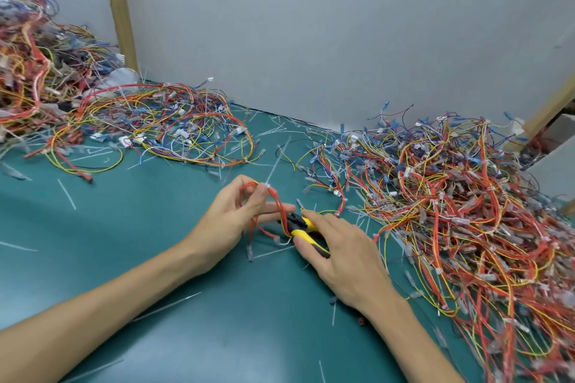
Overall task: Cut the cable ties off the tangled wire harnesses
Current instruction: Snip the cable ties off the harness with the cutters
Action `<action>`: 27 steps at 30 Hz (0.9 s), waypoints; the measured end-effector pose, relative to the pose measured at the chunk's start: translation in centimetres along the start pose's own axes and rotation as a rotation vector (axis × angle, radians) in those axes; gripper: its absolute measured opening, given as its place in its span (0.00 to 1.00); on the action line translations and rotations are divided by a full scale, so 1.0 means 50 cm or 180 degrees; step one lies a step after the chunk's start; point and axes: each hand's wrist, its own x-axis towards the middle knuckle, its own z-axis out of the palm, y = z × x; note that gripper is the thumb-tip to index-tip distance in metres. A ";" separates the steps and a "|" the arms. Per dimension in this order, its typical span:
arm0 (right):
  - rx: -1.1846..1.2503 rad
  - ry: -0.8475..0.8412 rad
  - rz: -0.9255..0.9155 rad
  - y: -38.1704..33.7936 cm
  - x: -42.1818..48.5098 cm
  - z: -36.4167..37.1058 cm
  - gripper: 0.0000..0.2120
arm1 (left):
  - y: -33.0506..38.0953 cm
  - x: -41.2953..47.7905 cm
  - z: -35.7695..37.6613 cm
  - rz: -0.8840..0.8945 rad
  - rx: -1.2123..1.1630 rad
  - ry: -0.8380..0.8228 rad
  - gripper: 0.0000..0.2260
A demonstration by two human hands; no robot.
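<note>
My left hand pinches a small harness of red and yellow wires above the green mat. A white cable tie stands up from the bundle near my fingertips. My right hand grips yellow-and-black cutters, and their dark jaws point left into the red wires just below my left fingers. The wires trail from my left hand toward the big heap on the right.
A large tangle of harnesses fills the right side. Another spread lies at the back left, and a tall pile rises at far left. Cut tie scraps litter the green mat. A grey wall stands behind.
</note>
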 end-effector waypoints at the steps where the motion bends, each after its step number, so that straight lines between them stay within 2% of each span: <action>1: 0.0087 0.0027 0.0050 0.001 -0.001 0.002 0.23 | -0.001 -0.002 -0.002 -0.0025 -0.0140 0.0062 0.14; 4: 0.0229 0.0124 0.0210 0.003 -0.003 0.008 0.21 | 0.003 -0.001 -0.006 -0.0138 -0.0085 0.0344 0.16; 7: 0.0425 0.0299 0.0542 0.000 -0.003 0.019 0.23 | 0.009 0.001 -0.013 -0.0114 0.0576 0.0643 0.14; 11: 0.1462 0.0760 0.0873 0.007 0.000 0.019 0.20 | 0.013 0.002 -0.021 -0.0010 0.1183 0.0686 0.08; 13: 0.2274 0.0868 0.1113 0.011 0.003 0.009 0.18 | 0.012 0.002 -0.021 0.0070 0.1463 0.0731 0.07; 17: 0.4650 0.0637 0.1626 0.006 0.008 -0.022 0.27 | 0.009 0.005 -0.025 0.0063 0.1779 0.0820 0.08; 19: 0.5384 0.0374 0.1638 0.004 0.008 -0.033 0.30 | 0.007 0.006 -0.029 0.0027 0.1805 0.0816 0.08; 22: 0.5649 0.0054 0.1593 -0.003 0.008 -0.038 0.27 | 0.005 0.008 -0.031 0.0010 0.1793 0.0746 0.08; 27: 0.5213 -0.0197 0.1920 -0.025 0.008 -0.036 0.21 | 0.008 0.008 -0.032 -0.0003 0.1751 0.0710 0.09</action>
